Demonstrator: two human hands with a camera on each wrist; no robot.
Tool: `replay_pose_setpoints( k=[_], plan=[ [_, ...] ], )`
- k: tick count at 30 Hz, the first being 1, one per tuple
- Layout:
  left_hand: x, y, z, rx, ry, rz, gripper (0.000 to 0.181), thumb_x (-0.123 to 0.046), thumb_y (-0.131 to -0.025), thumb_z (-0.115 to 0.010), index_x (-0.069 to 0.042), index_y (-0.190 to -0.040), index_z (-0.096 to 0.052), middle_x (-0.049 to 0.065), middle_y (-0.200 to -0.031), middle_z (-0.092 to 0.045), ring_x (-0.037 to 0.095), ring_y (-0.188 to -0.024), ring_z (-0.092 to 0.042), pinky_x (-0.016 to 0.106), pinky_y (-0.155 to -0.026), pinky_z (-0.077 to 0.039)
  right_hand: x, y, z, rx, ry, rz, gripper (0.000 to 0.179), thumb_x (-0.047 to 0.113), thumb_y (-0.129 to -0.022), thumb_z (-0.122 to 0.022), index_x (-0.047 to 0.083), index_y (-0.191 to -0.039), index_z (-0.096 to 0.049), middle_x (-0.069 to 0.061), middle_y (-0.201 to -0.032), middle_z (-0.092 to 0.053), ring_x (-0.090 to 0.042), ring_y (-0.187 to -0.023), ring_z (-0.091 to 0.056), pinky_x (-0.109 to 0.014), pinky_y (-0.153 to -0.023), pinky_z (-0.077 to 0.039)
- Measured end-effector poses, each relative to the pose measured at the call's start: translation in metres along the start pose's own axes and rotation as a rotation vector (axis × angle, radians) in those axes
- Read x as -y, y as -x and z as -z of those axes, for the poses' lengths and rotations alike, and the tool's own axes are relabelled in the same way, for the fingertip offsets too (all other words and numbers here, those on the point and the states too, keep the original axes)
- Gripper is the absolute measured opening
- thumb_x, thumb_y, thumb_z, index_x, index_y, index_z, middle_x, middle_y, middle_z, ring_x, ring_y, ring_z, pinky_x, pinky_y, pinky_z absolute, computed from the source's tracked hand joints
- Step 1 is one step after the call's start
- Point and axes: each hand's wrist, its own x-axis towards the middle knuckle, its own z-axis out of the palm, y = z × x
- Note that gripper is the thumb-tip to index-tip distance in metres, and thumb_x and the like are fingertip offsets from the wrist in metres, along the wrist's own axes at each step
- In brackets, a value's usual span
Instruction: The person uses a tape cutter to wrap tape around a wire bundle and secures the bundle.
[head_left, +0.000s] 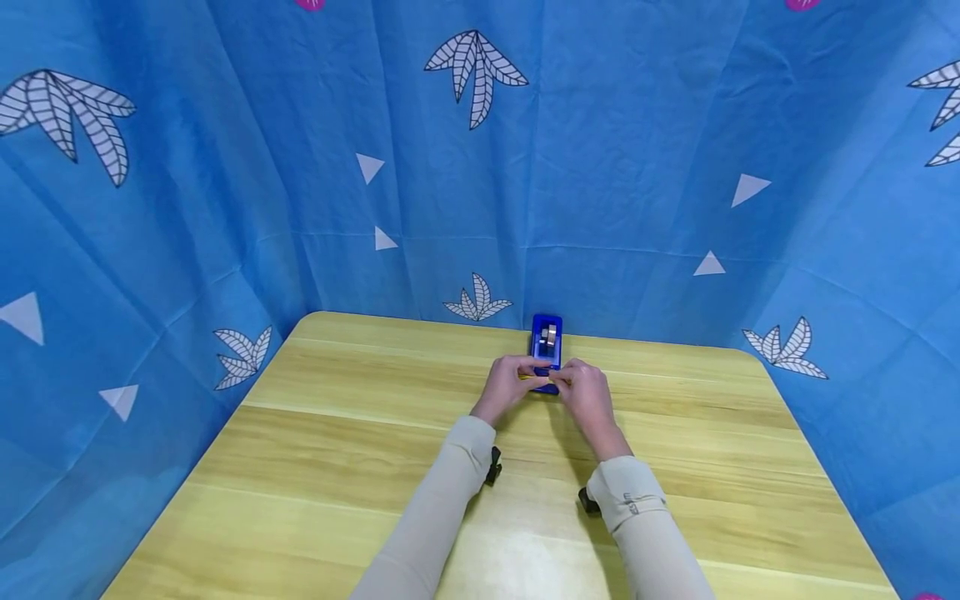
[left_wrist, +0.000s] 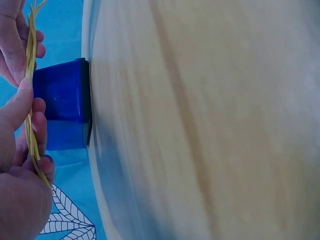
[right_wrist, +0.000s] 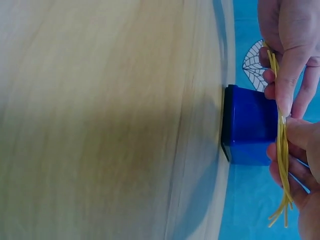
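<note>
A thin bundle of yellow strands, loose and split at its ends, runs across both hands. My left hand pinches it between thumb and fingers on one side. Close beside it, my right hand pinches the bundle too, the fingertips of both hands nearly meeting. A small pale bit shows at the thumb tips; whether it is tape I cannot tell. Just beyond the hands stands a blue tape dispenser with a roll inside. The fingers hide part of its front in the head view.
The dispenser sits near the back edge of a light wooden table. A blue patterned curtain hangs behind the table and along both sides. Black wrist straps show at the sleeve cuffs.
</note>
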Motion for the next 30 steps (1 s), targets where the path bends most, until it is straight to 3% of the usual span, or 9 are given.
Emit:
replay_pose_setpoints(
  k=[4, 11, 24, 30],
  plan=[
    [0.0013, -0.0007, -0.0009, -0.011, -0.014, -0.033, 0.029, -0.011, -0.09, -0.08, -0.009, -0.12, -0.078, 0.007, -0.119, -0.077, 0.012, -0.089, -0.07, 0.022, -0.078, -0.058, -0.0003, -0.0008, -0.0005, -0.009, -0.011, 0.011, 0.009, 0.002, -0.084, -0.084, 0.002, -0.092, -0.083, -0.012, -0.081, -0.074, -0.028, -0.071, -0.07, -0.042, -0.067, -0.059],
    [0.0015, -0.0011, -0.0005, 0.009, 0.014, 0.009, 0.03, -0.015, -0.09, -0.08, -0.013, -0.12, -0.078, 0.005, -0.121, -0.077, 0.015, -0.092, -0.071, 0.023, -0.08, -0.058, -0.003, -0.001, -0.0011, -0.013, -0.024, 0.031, 0.009, 0.002, -0.084, -0.084, 0.002, -0.093, -0.083, -0.012, -0.08, -0.074, -0.027, -0.07, -0.069, -0.042, -0.065, -0.059],
    [0.0026, -0.0019, 0.002, 0.004, 0.027, 0.003, 0.03, -0.014, -0.09, -0.08, -0.013, -0.12, -0.078, 0.006, -0.12, -0.077, 0.016, -0.093, -0.07, 0.024, -0.081, -0.059, 0.0, -0.0047, 0.0029, 0.034, 0.017, 0.092, 0.008, 0.002, -0.085, -0.083, 0.003, -0.093, -0.083, -0.01, -0.083, -0.073, -0.024, -0.068, -0.066, -0.038, -0.063, -0.057],
    [0.007, -0.0004, 0.0001, 0.034, 0.024, 0.007, 0.035, -0.013, -0.089, -0.08, -0.016, -0.124, -0.077, 0.005, -0.123, -0.076, 0.014, -0.093, -0.071, 0.021, -0.081, -0.058, -0.0048, 0.0024, -0.0033, 0.026, 0.036, 0.116, 0.008, 0.002, -0.084, -0.084, 0.003, -0.091, -0.083, -0.009, -0.082, -0.072, -0.023, -0.066, -0.065, -0.038, -0.062, -0.056]
  ],
)
